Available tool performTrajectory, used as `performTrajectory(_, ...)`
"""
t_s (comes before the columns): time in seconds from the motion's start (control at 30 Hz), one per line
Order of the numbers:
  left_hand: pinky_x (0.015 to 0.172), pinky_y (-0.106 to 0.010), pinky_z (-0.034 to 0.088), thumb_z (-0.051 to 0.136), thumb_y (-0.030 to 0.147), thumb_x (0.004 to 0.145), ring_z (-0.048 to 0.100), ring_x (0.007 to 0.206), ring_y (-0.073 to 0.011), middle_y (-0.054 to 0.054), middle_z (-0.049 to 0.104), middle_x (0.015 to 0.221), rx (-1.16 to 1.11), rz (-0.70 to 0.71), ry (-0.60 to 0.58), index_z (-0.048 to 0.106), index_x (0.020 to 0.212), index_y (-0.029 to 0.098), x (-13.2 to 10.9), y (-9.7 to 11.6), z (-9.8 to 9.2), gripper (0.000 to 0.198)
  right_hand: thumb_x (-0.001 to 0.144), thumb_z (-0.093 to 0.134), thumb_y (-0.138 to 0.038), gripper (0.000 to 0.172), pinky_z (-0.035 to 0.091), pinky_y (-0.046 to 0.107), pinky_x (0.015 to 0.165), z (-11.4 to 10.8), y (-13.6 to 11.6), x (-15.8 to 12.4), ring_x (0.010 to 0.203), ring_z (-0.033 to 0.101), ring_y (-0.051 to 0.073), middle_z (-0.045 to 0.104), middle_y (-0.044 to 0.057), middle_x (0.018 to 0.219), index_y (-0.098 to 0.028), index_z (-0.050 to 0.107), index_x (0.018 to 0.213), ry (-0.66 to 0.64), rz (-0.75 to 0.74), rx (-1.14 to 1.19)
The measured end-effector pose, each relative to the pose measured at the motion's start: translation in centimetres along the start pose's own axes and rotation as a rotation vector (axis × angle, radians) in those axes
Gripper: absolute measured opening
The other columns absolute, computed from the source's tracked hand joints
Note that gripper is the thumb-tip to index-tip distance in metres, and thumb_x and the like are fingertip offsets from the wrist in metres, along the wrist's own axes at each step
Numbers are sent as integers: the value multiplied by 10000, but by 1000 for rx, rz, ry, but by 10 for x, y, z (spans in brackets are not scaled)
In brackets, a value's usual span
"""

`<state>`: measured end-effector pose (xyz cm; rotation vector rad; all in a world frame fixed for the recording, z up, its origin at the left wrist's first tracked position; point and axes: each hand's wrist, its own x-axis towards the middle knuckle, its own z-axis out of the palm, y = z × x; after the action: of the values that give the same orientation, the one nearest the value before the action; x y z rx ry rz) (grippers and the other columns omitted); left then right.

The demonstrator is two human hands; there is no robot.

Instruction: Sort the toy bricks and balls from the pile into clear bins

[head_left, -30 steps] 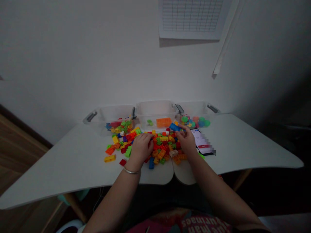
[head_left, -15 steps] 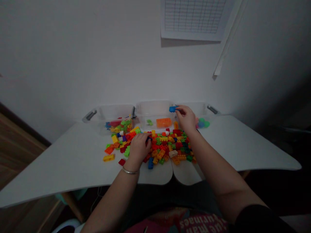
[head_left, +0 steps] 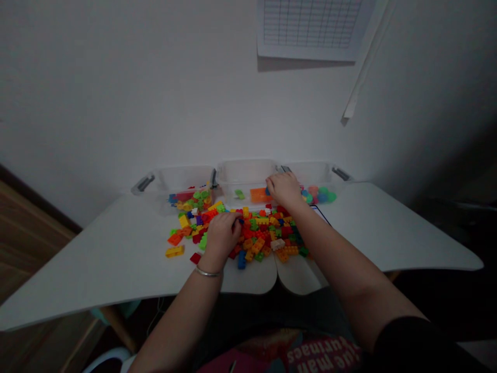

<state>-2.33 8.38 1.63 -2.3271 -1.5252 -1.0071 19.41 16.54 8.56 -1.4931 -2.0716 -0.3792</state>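
Note:
A heap of small coloured building bricks [head_left: 264,233] lies on the white table [head_left: 116,254] in front of me. My left hand [head_left: 222,234], with a bracelet at the wrist, rests on the heap with its fingers curled round a small piece I cannot make out. My right hand [head_left: 284,187] reaches over the front wall of the middle clear bin [head_left: 244,166], fingers closed. A bit of a blue brick [head_left: 267,191] shows at its fingertips. Inside that bin lie an orange brick [head_left: 256,195] and a green brick [head_left: 239,194].
A left clear bin [head_left: 182,173] holds mixed bricks, and a right clear bin [head_left: 316,168] holds round coloured pieces [head_left: 322,196]. A phone's corner [head_left: 321,212] shows beside my right forearm. A yellow brick [head_left: 174,252] lies apart at the left. A white wall stands close behind the bins.
My right hand lifted the blue brick from the heap, carried it up over the bins, then lowered it into the middle bin. My left hand stayed on the heap.

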Motion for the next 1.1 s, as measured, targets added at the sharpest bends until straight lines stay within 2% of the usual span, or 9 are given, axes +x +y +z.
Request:
performTrajectory(0.17,845,-381,518,475,191,875,651,904,-236,-80,724,950,-14,-37,-11,684,996,178,-1,-1,2,242,1002,353,-336,422,369,405,933,0,-1,0,959,635,248,731,141,1003,-116,713,978,-47,-26,-130)
performTrajectory(0.27,852,-383,518,482,192,873,650,916,-241,-83,726,963,-20,-45,-28,689,1003,178,-1,-1,3,244,998,363,-349,411,370,402,942,-1,-1,-1,980,630,249,730,133,1022,-128,709,997,-59,-16,-126)
performTrajectory(0.37,850,-392,519,489,190,869,651,911,-247,-85,727,961,-13,-41,-45,689,1006,179,-1,-1,2,243,967,430,-319,334,381,405,956,-5,-4,-3,1017,620,258,727,120,1047,-144,705,1039,-7,14,-22)
performTrajectory(0.5,854,-394,516,490,181,864,647,910,-245,-85,724,958,-22,-35,-49,684,1011,181,0,-2,2,244,907,507,-251,248,408,390,966,-14,-12,-11,1046,605,245,715,86,1078,-176,700,1044,156,7,213)
performTrajectory(0.57,861,-397,513,498,181,860,643,917,-246,-85,723,963,-32,-29,-50,683,1019,178,0,-2,3,243,895,516,-239,234,435,371,947,-20,-17,-18,1030,612,228,716,72,1058,-184,702,1026,167,-20,333)
performTrajectory(0.67,879,-405,504,515,177,851,635,934,-245,-71,723,967,-57,-2,-67,689,1013,190,-1,-4,3,238,885,533,-230,214,456,357,931,-25,-24,-31,995,630,210,725,58,1020,-195,710,1000,89,-32,429)
performTrajectory(0.77,882,-411,497,523,171,851,626,941,-242,-58,721,972,-73,24,-81,694,1017,204,-1,-4,3,241,888,553,-241,209,461,359,926,-24,-31,-46,995,637,214,731,62,1028,-194,716,1010,-64,-34,409)
performTrajectory(0.9,885,-414,492,526,169,854,619,944,-239,-63,716,977,-72,49,-74,694,1003,200,-1,-4,4,226,896,569,-258,244,451,356,951,-12,-43,-66,1056,626,234,723,85,1089,-169,703,1079,-255,-19,313)
performTrajectory(1.1,892,-416,484,528,181,866,612,947,-230,-69,711,964,-79,83,-88,692,948,198,-1,-5,5,185,880,593,-271,319,438,333,967,5,-54,-78,1115,606,236,686,100,1187,-170,653,1176,-405,-21,235)
